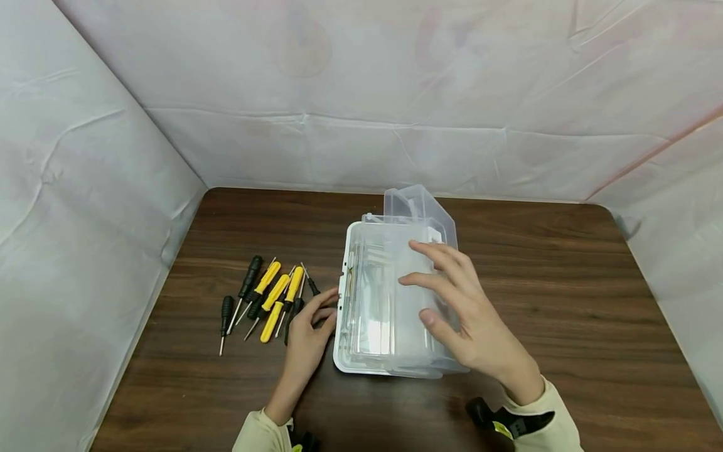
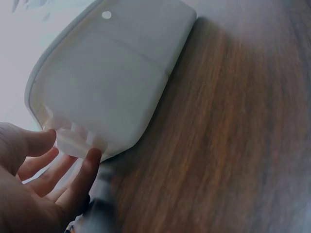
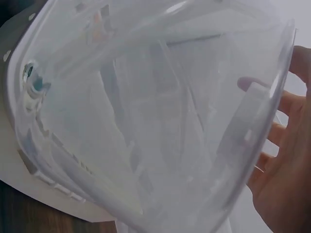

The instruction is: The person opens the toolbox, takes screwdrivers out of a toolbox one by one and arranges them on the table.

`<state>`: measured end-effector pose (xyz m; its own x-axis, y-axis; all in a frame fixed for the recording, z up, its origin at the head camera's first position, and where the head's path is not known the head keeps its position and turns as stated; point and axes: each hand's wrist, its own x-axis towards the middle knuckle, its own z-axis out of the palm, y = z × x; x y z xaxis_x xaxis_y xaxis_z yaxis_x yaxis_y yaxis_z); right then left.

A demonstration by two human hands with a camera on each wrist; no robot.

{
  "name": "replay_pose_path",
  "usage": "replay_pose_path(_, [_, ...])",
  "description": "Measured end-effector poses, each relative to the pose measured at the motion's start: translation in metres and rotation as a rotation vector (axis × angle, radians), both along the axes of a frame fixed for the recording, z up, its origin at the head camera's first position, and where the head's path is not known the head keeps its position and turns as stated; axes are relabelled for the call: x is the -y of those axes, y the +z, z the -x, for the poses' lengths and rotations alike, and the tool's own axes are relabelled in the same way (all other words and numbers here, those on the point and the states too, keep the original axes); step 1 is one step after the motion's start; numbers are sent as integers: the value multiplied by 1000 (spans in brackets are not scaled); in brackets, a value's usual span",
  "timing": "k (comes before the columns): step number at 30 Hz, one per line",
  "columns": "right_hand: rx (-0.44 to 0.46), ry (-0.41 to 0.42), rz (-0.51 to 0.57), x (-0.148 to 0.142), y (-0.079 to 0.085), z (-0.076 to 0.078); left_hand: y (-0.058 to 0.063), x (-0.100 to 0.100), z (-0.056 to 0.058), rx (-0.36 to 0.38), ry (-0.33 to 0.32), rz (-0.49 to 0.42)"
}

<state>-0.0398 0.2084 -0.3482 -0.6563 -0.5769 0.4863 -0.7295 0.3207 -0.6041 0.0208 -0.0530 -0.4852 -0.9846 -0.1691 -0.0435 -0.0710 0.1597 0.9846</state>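
A clear plastic storage box (image 1: 369,301) with a white base stands at the middle of the table. Its translucent lid (image 3: 160,97) is raised at a slant over the right part. My left hand (image 1: 307,333) holds the box's left side; in the left wrist view the thumb and bent fingers of that hand (image 2: 53,179) are around a small latch-like tab (image 2: 73,144) at the white end. Over the lid, my right hand (image 1: 460,307) has its fingers spread. One fingertip of the right hand (image 3: 279,179) shows through the lid in the right wrist view.
Several screwdrivers (image 1: 277,292) with yellow or black handles lie in a loose group left of the box. Behind the dark wooden table (image 1: 565,301) hangs a white sheet (image 1: 361,94), with more sheeting at both sides.
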Motion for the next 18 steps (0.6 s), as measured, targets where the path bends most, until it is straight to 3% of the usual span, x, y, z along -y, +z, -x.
replay_pose_path(8, [-33,40,-220,20,-4,1,1,-1,1,29,27,-23])
replay_pose_path(18, [-76,55,-381,38,-14,3,-1,-5,4,48,-3,-114])
